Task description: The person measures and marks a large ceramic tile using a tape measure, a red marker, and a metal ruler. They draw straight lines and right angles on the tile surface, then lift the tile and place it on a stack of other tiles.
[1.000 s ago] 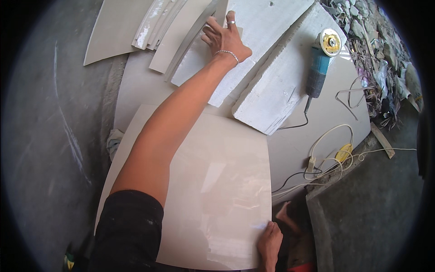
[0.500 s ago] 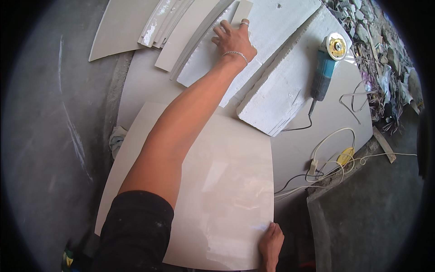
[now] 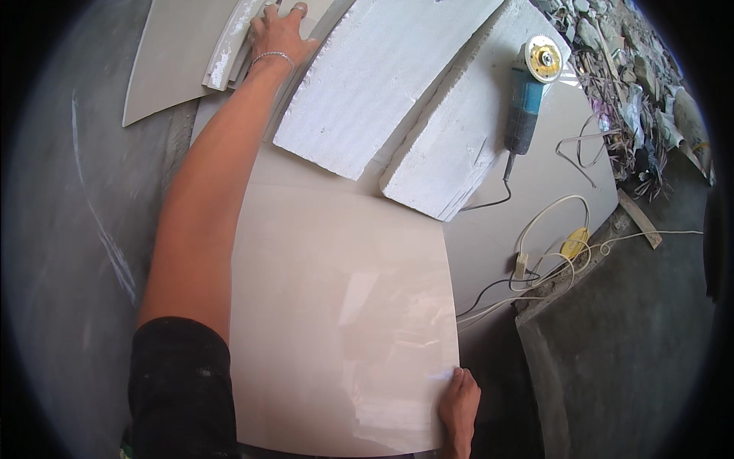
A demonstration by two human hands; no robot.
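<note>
A large glossy beige tile (image 3: 336,283) lies in front of me. At its lower right edge my right hand (image 3: 459,409) is closed, thumb on top and the other fingers mostly hidden. My left arm stretches to the far left, where my left hand (image 3: 279,34), with a chain bracelet at the wrist, is bent over a narrow beige tile strip (image 3: 309,21). Other tile strips (image 3: 229,46) lie stacked beside that hand, partly covered by it. The fingertips are near the picture's top edge, so their hold is only partly visible.
Two white foam-like blocks (image 3: 382,84) lie beyond the tile. An angle grinder (image 3: 527,99) with a round disc rests on the right one. Pale cables (image 3: 554,203) and a yellow piece (image 3: 574,243) lie at right. Rubble (image 3: 634,76) fills the far right.
My left hand has moved left from the foam block to the stacked tile strips, and the narrow strip no longer shows on the block. My right hand stays on the large tile's edge.
</note>
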